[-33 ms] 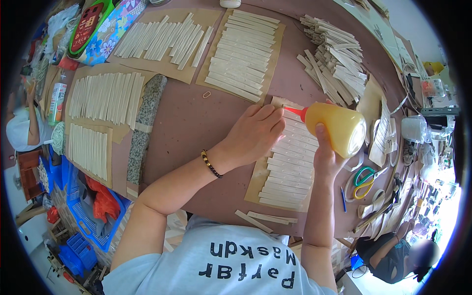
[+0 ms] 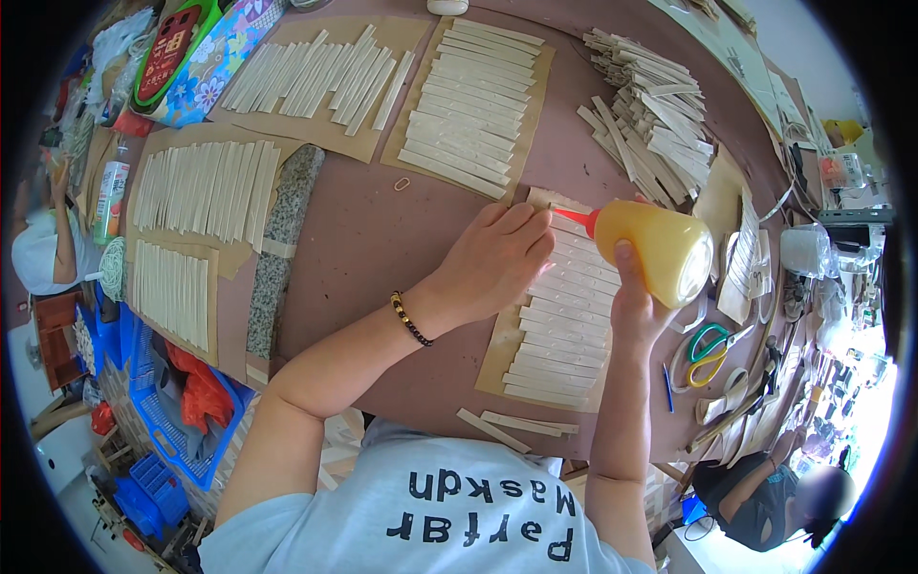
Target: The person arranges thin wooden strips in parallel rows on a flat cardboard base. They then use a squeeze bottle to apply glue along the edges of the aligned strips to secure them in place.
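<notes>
No clear shift since the earlier frame, in grip or in aim. Tilted over the upper right of a row of pale strips (image 2: 564,335), the yellow squeeze bottle (image 2: 669,249), with red nozzle (image 2: 572,218) pointing left toward the row's far end. Laid side by side on a brown card (image 2: 501,354), on the desk (image 2: 354,239). Might drip or run too freely if squeezed hard at this tilt, and so smear onto neighbouring strips; might also slip out of line if brushed by nozzle or fingers. Wrapped around the bottle, thumb along its near side and other fingers mostly behind, the right hand (image 2: 636,297). Bent over the card's far left corner, fingers curled close together near the nozzle tip, the left hand (image 2: 507,253); cannot tell whether pinching or merely steadying a strip, with fingertips partly hidden. Farther out, a second row of strips (image 2: 473,105), a loose heap of strips (image 2: 660,115), green-and-yellow-handled scissors (image 2: 708,356), a blue pen (image 2: 668,387) and, leftward, a speckled slab (image 2: 290,220).
</notes>
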### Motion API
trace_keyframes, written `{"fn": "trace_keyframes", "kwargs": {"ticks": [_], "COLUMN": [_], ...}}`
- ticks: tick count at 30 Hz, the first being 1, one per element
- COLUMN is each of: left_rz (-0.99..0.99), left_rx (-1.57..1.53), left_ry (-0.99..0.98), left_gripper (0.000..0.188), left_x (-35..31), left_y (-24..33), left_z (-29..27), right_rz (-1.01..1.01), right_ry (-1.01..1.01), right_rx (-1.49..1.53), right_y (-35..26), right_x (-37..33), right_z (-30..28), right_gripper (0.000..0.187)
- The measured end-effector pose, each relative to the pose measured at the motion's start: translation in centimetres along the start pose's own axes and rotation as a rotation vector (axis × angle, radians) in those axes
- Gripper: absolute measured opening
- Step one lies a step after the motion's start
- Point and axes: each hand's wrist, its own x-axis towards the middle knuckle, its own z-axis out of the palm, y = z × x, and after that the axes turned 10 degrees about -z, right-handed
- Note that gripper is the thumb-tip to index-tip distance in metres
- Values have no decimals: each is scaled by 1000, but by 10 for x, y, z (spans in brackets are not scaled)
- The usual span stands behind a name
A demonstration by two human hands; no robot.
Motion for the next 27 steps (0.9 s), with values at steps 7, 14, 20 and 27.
{"fn": "trace_keyframes", "kwargs": {"ticks": [7, 14, 20, 27], "left_rz": [8, 1, 1, 13], "left_rx": [7, 15, 16, 47], "left_ry": [8, -26, -16, -7], "left_gripper": [35, 31, 33, 32], "left_x": [0, -1, -1, -2], "left_y": [-1, -1, 0, -2], "left_z": [-2, -1, -1, 1], "right_rz": [-2, 0, -27, -28], "right_ry": [54, 239, 262, 286], "right_rx": [-124, -115, -166, -157], "right_y": [-6, -2, -1, 1], "right_x": [-3, -10, -11, -13], "right_z": [-31, -54, -58, -63], "right_gripper": [54, 50, 51, 49]}}
